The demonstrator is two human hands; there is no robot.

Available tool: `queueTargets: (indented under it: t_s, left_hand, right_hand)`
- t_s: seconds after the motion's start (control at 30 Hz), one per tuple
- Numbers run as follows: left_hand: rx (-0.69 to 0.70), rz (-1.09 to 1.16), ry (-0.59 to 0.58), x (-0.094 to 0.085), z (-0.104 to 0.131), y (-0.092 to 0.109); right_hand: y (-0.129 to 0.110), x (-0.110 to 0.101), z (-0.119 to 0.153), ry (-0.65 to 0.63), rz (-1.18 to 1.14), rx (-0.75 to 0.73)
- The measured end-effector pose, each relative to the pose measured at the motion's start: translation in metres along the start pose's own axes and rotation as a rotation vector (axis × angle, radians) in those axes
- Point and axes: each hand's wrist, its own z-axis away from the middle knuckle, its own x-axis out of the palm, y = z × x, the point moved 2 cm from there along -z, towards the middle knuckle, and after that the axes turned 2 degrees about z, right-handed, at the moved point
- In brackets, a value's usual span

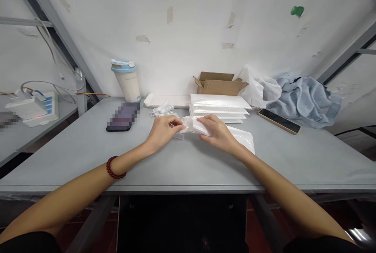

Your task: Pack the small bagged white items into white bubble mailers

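Observation:
Over the middle of the table, my right hand (217,131) is closed around a white, partly see-through plastic packet (197,125). The thumb and fingers of my left hand (164,131) pinch together at the packet's left end. What is inside the packet cannot be made out. Just behind my left hand lies a heap of small clear plastic pieces (163,110), and a further clear strip (179,136) rests below the fingertips. A white padded envelope (245,138) lies flat beneath and to the right of my right hand. Behind it is a stack of similar white envelopes (219,104).
At the back stand an open cardboard box (221,86), a long white tray (167,100) and a tumbler (126,80). Phones lie left (123,116) and right (279,121). A white plastic bag (258,86) and blue cloth (307,98) sit back right. A power strip (44,110) is far left.

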Motion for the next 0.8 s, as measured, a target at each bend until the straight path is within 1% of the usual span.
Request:
queueTargets:
  t_s: [0.1,0.17,0.27,0.33,0.4,0.5,0.6,0.8]
  left_hand:
    - [0.039,-0.131,-0.026,0.0,0.001,0.003]
    - [0.034,-0.184,-0.046,-0.001,0.001,0.004]
    - [0.0,-0.214,-0.066,-0.003,0.0,0.004]
    - [-0.019,-0.191,-0.1,-0.002,0.0,0.004]
    - [-0.02,-0.132,-0.18,0.0,0.002,0.004]
    - [0.048,-0.088,-0.329,0.006,0.004,0.007]
    - [0.098,-0.087,-0.444,0.008,0.007,0.013]
    - [0.031,0.058,-0.634,0.002,0.011,0.029]
  right_hand:
    - [0.0,0.003,0.001,-0.013,0.01,-0.015]
    - [-0.001,0.005,0.002,-0.032,0.022,-0.031]
    - [-0.003,0.007,0.002,-0.044,0.039,-0.054]
    - [-0.005,0.007,0.003,-0.044,0.045,-0.064]
    - [-0.007,0.007,0.003,-0.044,0.038,-0.081]
    - [-0.009,0.006,0.004,-0.039,0.016,-0.119]
    - [-0.012,0.005,0.004,-0.045,-0.005,-0.138]
    - [-0.017,0.002,0.005,-0.114,-0.055,-0.132]
